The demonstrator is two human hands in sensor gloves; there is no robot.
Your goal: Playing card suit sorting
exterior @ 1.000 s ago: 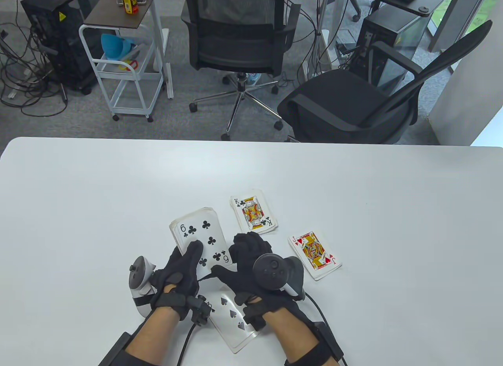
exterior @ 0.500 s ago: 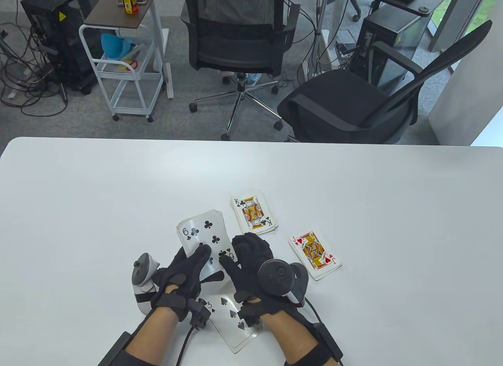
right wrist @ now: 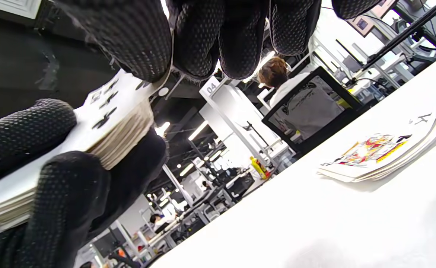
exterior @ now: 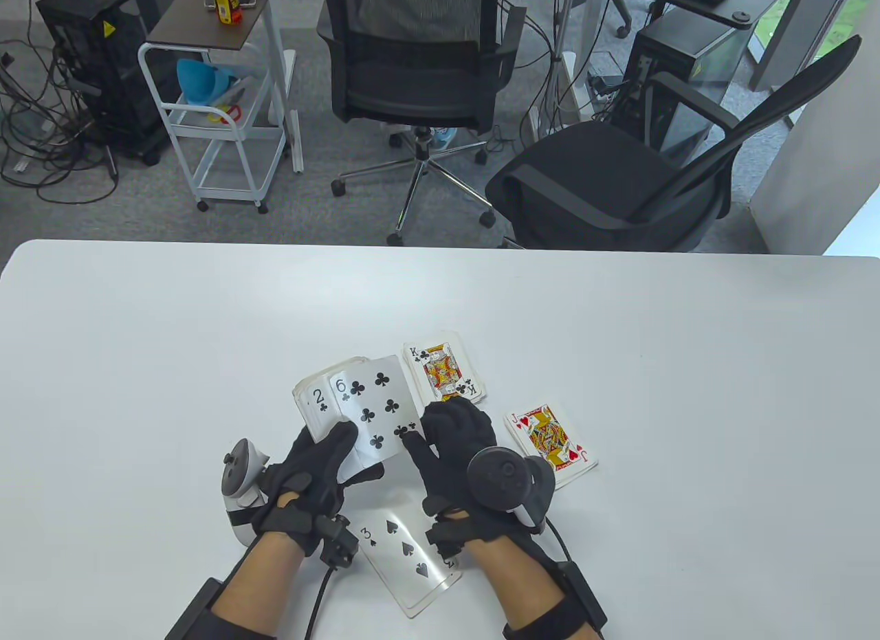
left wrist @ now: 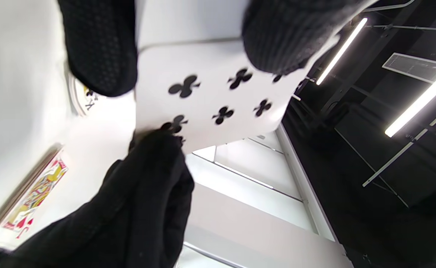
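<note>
My left hand [exterior: 313, 471] holds a face-up deck [exterior: 317, 401] above the table; a 2 shows on top of it. My right hand [exterior: 454, 437] pinches the six of clubs [exterior: 375, 406] at its lower right corner and holds it half slid off the deck to the right. The six also shows in the left wrist view [left wrist: 218, 96]. The deck's edge shows in the right wrist view [right wrist: 121, 137]. On the table lie a clubs pile topped by a king [exterior: 443, 372], a hearts pile topped by a jack [exterior: 550, 444] and a spades pile topped by a three [exterior: 409, 554].
The white table [exterior: 172, 337] stretches wide around the piles. Two black office chairs [exterior: 419, 69] and a white cart [exterior: 220, 111] stand beyond its far edge.
The six of clubs has slid right off the deck, uncovering a 2 beneath. My right hand has moved right and slightly up with it. My left hand has stayed about in place.
</note>
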